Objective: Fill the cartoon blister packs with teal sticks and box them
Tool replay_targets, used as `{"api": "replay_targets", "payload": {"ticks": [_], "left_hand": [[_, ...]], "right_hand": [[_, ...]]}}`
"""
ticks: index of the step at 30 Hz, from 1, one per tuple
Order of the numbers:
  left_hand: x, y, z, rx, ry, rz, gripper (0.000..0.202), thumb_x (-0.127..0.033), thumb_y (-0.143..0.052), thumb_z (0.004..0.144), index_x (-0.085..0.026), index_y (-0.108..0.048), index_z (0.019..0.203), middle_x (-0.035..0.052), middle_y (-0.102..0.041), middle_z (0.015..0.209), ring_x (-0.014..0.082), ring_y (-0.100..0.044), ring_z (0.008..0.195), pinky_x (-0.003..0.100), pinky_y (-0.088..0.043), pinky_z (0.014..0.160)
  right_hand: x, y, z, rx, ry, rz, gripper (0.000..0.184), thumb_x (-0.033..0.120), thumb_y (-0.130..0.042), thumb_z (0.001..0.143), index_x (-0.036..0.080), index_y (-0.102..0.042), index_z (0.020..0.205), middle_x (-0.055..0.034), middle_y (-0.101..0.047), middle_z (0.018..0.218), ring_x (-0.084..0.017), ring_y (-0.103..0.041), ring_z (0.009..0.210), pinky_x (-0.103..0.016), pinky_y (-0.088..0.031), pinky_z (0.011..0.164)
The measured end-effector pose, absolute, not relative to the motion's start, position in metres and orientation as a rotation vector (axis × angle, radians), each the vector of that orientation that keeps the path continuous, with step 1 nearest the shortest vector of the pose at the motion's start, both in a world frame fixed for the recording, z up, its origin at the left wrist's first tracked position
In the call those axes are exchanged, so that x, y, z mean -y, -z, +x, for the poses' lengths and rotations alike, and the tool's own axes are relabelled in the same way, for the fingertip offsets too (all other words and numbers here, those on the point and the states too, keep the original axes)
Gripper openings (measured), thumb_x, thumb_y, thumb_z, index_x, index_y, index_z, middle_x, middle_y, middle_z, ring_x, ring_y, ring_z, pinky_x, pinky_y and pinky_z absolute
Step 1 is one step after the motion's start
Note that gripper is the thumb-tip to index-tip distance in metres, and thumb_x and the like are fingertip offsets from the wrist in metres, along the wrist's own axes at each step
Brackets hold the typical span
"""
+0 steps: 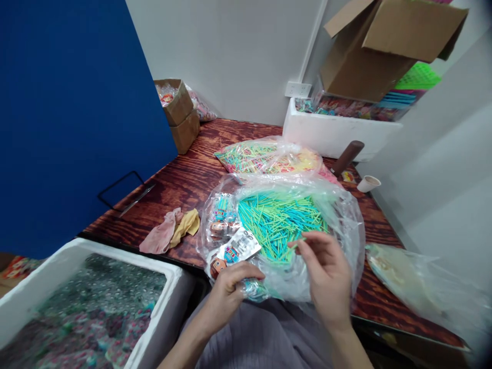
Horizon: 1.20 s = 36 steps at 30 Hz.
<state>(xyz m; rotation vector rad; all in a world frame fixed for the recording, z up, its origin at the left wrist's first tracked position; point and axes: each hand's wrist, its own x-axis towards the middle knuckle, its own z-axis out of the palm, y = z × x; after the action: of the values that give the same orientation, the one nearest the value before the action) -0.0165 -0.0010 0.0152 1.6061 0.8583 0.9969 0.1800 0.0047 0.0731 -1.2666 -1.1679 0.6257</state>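
A large clear plastic bag [346, 220] lies open on the table, heaped with thin blue and green sticks [280, 220]. At its near edge my left hand [232, 287] is closed around a small clear packet [255, 289] with blue-green colour showing in it. My right hand [326, 271] pinches a thin green stick [295, 243] between thumb and fingertips, just above the near right part of the heap. Beside the left hand lies a silvery printed packet [240, 248] with a cartoon figure. More printed packets [222, 212] rest on the bag's left side.
Behind lies another bag of coloured sticks [265, 154]. Pink and yellow cloths [171, 230] are at left, above a white foam box [172, 279] of packets. A paper cup [369, 183], brown cylinder [348, 158] and foam box [338, 133] stand right; a plastic bag [415, 282] lies nearer.
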Motion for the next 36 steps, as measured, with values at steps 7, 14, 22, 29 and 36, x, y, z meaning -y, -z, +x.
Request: {"api": "replay_targets", "payload": {"ticks": [7,14,22,29,36], "left_hand": [[0.001,-0.016,-0.01,-0.844,-0.996,1.614,0.026,-0.011,-0.052,0.086,-0.019,-0.074,0.099,0.0086,-0.072,0.099,0.0216,-0.065,0.095,0.034,-0.048,0.087],[0.004,-0.018,-0.009,-0.866,-0.975,1.608,0.018,-0.015,-0.059,0.087,-0.019,-0.074,0.096,0.0076,-0.072,0.097,0.0204,-0.065,0.093,0.031,-0.048,0.086],[0.003,-0.016,-0.009,-0.837,-1.003,1.582,0.019,-0.014,-0.059,0.087,-0.019,-0.074,0.097,0.0071,-0.072,0.098,0.0202,-0.065,0.094,0.03,-0.047,0.086],[0.004,-0.006,-0.01,-0.926,-0.833,1.496,0.019,-0.007,-0.051,0.081,-0.015,-0.065,0.072,0.0002,-0.06,0.072,0.0127,-0.056,0.069,0.022,-0.044,0.065],[0.009,-0.007,-0.008,-0.916,-0.644,1.308,0.011,-0.019,-0.054,0.084,-0.016,-0.056,0.074,-0.0041,-0.053,0.063,0.0093,-0.05,0.056,0.019,-0.039,0.054]], "right_hand": [[0.051,-0.137,0.154,1.291,-0.393,-0.945,0.025,0.004,-0.058,0.086,0.024,-0.064,0.1,-0.0048,-0.067,0.082,-0.021,-0.068,0.076,-0.035,-0.056,0.063],[0.06,-0.113,0.152,1.576,-0.252,-0.984,0.05,-0.005,-0.055,0.08,0.028,-0.059,0.118,-0.0054,-0.07,0.098,-0.022,-0.069,0.09,-0.038,-0.059,0.071],[0.047,-0.102,0.154,1.863,-0.129,-0.903,0.051,-0.002,-0.051,0.082,0.026,-0.052,0.126,-0.0064,-0.069,0.094,-0.02,-0.069,0.09,-0.036,-0.059,0.072],[0.037,-0.102,0.157,1.917,-0.105,-0.922,0.033,-0.001,-0.053,0.083,0.02,-0.057,0.108,-0.0057,-0.07,0.089,-0.02,-0.068,0.093,-0.034,-0.056,0.078],[0.024,-0.106,0.166,2.051,-0.315,-1.1,0.016,0.006,-0.048,0.093,0.019,-0.058,0.094,-0.0039,-0.064,0.081,-0.018,-0.06,0.075,-0.032,-0.046,0.067]]}}
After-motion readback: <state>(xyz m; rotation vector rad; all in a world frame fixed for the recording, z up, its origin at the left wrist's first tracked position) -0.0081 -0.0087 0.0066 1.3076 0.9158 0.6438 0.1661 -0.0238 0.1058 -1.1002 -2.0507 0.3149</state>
